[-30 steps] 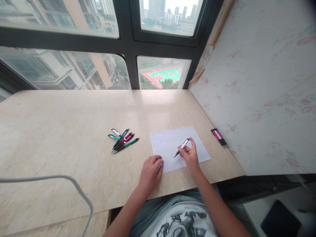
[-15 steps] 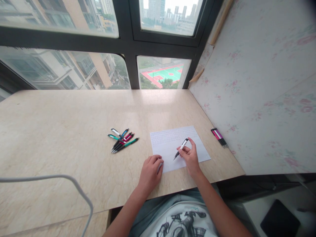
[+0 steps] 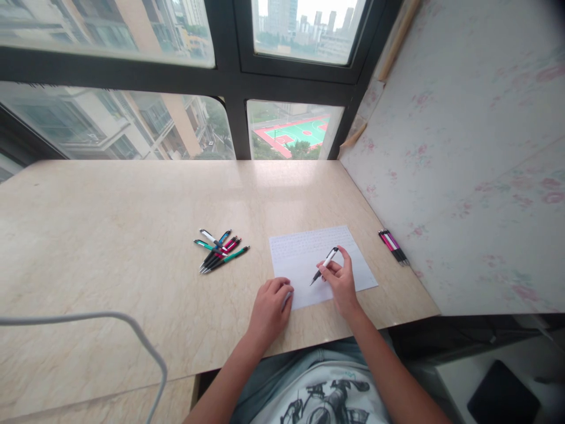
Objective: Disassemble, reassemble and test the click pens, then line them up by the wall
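Observation:
A white sheet of paper [image 3: 304, 253] lies on the beige marble desk [image 3: 132, 224], with faint rows of writing along its far part. My right hand [image 3: 342, 282] grips a white and black pen [image 3: 324, 263], tip down on the sheet near its middle. My left hand [image 3: 269, 306] rests with curled fingers on the sheet's near left corner, pressing it to the desk.
Several coloured pens [image 3: 218, 250] lie fanned out left of the paper. A small bundle of pink and black pens [image 3: 392, 246] sits by the right wall panel [image 3: 463, 165]. A window [image 3: 176, 76] runs behind the desk. A white cable [image 3: 110, 330] loops at the near left.
The pen tip in my right hand has shifted very slightly left on the paper. My left hand has stayed put.

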Motion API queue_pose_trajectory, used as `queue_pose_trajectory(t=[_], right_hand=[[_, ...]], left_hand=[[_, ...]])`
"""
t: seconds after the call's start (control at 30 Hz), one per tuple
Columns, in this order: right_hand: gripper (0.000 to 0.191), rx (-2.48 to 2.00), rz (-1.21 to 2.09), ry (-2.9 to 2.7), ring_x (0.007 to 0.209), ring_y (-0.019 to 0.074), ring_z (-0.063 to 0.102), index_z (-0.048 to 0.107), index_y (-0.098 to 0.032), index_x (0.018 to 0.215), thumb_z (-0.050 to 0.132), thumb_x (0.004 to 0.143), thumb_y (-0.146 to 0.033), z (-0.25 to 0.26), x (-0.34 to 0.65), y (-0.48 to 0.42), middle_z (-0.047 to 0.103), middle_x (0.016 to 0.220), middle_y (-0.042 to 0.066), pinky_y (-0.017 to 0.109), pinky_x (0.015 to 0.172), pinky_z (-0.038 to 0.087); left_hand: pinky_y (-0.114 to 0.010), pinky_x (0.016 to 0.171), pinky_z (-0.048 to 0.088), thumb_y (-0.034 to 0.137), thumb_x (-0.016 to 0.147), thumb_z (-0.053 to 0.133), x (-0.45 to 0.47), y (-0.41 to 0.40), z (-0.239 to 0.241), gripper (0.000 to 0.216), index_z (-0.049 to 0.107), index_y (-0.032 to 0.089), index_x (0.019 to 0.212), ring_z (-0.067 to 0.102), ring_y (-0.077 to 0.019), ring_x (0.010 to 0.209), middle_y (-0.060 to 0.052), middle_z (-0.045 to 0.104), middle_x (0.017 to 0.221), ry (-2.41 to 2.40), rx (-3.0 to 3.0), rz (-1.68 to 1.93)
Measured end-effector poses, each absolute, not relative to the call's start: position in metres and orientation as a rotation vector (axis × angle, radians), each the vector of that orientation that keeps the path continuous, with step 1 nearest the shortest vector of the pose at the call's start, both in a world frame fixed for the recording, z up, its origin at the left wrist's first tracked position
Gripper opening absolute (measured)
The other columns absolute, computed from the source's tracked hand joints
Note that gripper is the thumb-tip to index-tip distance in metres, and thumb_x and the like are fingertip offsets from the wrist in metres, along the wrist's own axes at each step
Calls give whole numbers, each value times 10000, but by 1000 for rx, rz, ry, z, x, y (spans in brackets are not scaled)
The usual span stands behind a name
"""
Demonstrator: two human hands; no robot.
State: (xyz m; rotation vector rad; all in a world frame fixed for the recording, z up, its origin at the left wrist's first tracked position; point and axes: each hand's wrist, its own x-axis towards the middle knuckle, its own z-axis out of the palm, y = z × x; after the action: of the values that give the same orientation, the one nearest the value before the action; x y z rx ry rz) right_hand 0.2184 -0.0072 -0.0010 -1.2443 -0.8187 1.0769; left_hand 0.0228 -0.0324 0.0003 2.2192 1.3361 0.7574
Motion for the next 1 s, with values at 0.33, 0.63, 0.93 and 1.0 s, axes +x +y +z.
queue_pose_trajectory(t=[0.33,0.63,0.93,1.0], right_hand=[[544,-1186,1280,-746,496,65,422,502,-241,1151,772,689,-339,5,201,18,501,630,-88,171,445,330],[364,-1152,1264,-840,399,64,374,434,-214,660,714,747,-430,2,182,40,415,478,-97,185,391,282],[316,-1377,959,-1506,584,142,583,624,-182,745,487,902,-420,-9,170,45,624,620,5,248,590,451],[318,-1424,886,-1538,523,126,545,585,-188,704,461,912,-394,-14,169,46,588,557,-19,238,563,423]], left_hand=[[-421,908,458,128,868,479,19,-31,-7,219,611,215,1020,552,-245,1060,-96,607,1154,1397,2294,752],[-476,914,401,230,869,522,20,-33,0,262,583,234,1123,471,-299,1164,-111,540,1306,1529,2410,585],[-465,907,388,228,851,531,19,-32,2,267,581,234,1113,464,-299,1158,-110,532,1304,1519,2380,584],[-465,915,383,229,845,538,19,-32,3,264,583,233,1105,459,-301,1163,-111,528,1305,1515,2367,584]])
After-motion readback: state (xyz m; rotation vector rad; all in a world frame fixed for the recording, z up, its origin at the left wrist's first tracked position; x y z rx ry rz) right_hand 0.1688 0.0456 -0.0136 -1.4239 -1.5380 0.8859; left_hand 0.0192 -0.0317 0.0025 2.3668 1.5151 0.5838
